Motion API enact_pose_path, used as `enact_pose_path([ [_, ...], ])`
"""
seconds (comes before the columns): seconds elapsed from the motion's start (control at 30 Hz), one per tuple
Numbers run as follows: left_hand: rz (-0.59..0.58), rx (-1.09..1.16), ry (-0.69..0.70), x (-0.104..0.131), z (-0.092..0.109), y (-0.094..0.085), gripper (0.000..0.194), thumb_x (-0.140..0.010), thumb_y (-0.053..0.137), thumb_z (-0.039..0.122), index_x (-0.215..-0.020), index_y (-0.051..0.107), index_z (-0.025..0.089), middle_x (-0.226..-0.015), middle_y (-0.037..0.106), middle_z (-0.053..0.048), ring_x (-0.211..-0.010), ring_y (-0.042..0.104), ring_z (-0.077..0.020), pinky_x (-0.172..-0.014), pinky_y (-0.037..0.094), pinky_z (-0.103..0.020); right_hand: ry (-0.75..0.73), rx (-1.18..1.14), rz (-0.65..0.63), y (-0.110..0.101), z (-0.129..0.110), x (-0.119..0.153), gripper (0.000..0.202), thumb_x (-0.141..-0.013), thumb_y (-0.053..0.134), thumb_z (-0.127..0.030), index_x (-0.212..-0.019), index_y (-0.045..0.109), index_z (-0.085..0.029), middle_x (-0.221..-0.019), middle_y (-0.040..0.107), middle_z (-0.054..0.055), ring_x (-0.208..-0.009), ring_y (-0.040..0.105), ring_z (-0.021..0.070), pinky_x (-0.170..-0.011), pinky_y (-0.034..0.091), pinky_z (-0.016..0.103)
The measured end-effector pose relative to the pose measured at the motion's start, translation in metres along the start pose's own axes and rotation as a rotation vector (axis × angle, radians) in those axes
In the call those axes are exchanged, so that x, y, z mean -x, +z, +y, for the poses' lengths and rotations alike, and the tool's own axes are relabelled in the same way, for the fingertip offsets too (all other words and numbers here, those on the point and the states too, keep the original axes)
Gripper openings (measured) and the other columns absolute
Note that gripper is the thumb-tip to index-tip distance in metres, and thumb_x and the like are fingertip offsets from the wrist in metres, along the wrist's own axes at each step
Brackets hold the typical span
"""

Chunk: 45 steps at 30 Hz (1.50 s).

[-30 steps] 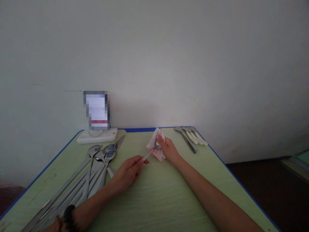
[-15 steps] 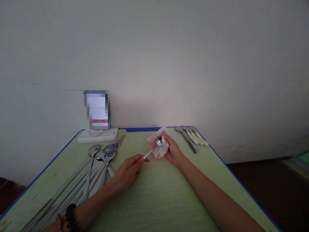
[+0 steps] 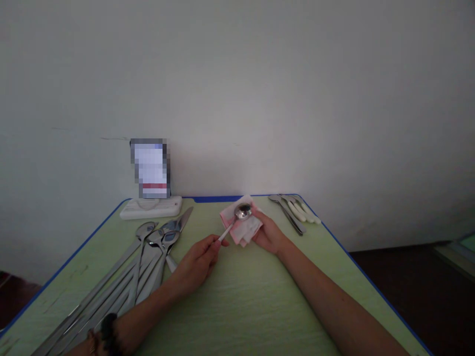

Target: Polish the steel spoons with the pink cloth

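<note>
My left hand (image 3: 202, 259) is closed on the light handle of a metal spoon (image 3: 243, 211), whose bowl points up and away to the right. Behind and under the bowl lies a pink and white cloth (image 3: 247, 230), spread out more or less flat. My right hand (image 3: 267, 233) grips the cloth at its right side, with the thumb near the edge of the spoon's bowl; the other fingers are mostly hidden under the cloth.
A pile of long metal spoons and a knife (image 3: 185, 217) covers the left of the green table (image 3: 237, 306). Several white-handled and metal utensils (image 3: 293, 212) lie at the back right. A phone (image 3: 152, 170) leans upright behind a white box (image 3: 151, 207) at the back left.
The cloth, bunched around the bowl before, is now opened out, and the spoon's bowl shows in full on it. My right hand has shifted slightly to the right.
</note>
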State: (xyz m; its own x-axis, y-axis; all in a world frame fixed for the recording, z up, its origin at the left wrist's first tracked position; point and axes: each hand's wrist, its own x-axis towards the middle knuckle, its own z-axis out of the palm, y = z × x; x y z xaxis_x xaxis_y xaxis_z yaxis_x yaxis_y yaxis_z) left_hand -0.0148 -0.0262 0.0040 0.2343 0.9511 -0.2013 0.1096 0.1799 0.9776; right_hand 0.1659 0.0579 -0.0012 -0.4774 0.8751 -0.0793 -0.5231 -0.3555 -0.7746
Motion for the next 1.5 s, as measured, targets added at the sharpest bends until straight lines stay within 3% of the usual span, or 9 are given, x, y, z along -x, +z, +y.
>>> enact_pose_path([
  [0.17,0.026,-0.044,0.035,-0.001,-0.005,-0.001,0.044,-0.083,0.037,0.052,-0.104,0.049,0.015,-0.05,0.025,0.012,-0.04,0.021,-0.0071,-0.037,0.017,-0.018,0.045,-0.164,0.089,0.002,-0.004,-0.004,0.026,-0.088,0.044,-0.032,-0.087,0.062,-0.013,-0.077,0.071,0.004,-0.065,0.065,0.014,-0.066,0.05,0.026],
  [0.37,0.032,-0.22,0.109,-0.002,-0.008,-0.001,0.038,-0.086,0.034,0.047,-0.097,0.053,0.015,-0.055,0.03,0.008,-0.048,0.029,-0.0097,-0.043,0.023,-0.02,0.137,-0.106,0.044,-0.003,0.001,-0.005,0.03,-0.086,0.049,-0.038,-0.086,0.063,-0.012,-0.075,0.071,0.005,-0.064,0.065,0.0142,-0.066,0.049,0.026],
  [0.77,0.065,-0.266,0.118,-0.001,-0.004,0.0,0.038,-0.087,0.029,0.046,-0.1,0.049,0.016,-0.052,0.028,0.009,-0.046,0.028,-0.0105,-0.043,0.023,-0.019,-0.093,-0.248,0.206,-0.003,-0.003,-0.012,0.031,-0.09,0.037,-0.032,-0.087,0.063,-0.016,-0.079,0.073,0.004,-0.067,0.066,0.0152,-0.067,0.053,0.027],
  [0.9,0.064,-0.26,0.109,-0.001,-0.004,0.0,0.037,-0.087,0.028,0.045,-0.101,0.047,0.017,-0.051,0.026,0.01,-0.045,0.026,-0.0103,-0.042,0.022,-0.019,-0.111,-0.248,0.197,-0.002,-0.005,-0.009,0.033,-0.09,0.036,-0.035,-0.088,0.063,-0.016,-0.08,0.072,0.004,-0.07,0.066,0.0164,-0.068,0.053,0.03],
  [1.13,0.035,-0.324,0.12,-0.001,-0.006,-0.002,0.034,-0.087,0.03,0.042,-0.095,0.051,0.016,-0.056,0.032,0.007,-0.05,0.032,-0.011,-0.045,0.025,-0.021,0.103,-0.12,0.111,0.003,-0.001,-0.004,0.032,-0.089,0.042,-0.035,-0.083,0.065,-0.012,-0.074,0.072,0.004,-0.063,0.065,0.0142,-0.065,0.05,0.026],
  [1.33,0.036,-0.295,0.118,-0.003,-0.007,-0.002,0.036,-0.088,0.028,0.044,-0.098,0.05,0.016,-0.053,0.028,0.009,-0.047,0.028,-0.0101,-0.043,0.022,-0.02,-0.031,-0.219,0.204,0.002,-0.004,-0.007,0.033,-0.09,0.038,-0.032,-0.084,0.065,-0.013,-0.075,0.072,0.003,-0.066,0.065,0.0143,-0.071,0.05,0.026],
  [1.5,0.027,-0.268,0.114,-0.002,-0.008,-0.002,0.034,-0.088,0.03,0.042,-0.097,0.05,0.016,-0.054,0.03,0.008,-0.048,0.029,-0.0099,-0.043,0.023,-0.019,0.022,-0.154,0.12,0.003,-0.002,-0.005,0.028,-0.087,0.045,-0.032,-0.084,0.065,-0.013,-0.073,0.072,0.004,-0.063,0.064,0.0141,-0.067,0.049,0.025],
])
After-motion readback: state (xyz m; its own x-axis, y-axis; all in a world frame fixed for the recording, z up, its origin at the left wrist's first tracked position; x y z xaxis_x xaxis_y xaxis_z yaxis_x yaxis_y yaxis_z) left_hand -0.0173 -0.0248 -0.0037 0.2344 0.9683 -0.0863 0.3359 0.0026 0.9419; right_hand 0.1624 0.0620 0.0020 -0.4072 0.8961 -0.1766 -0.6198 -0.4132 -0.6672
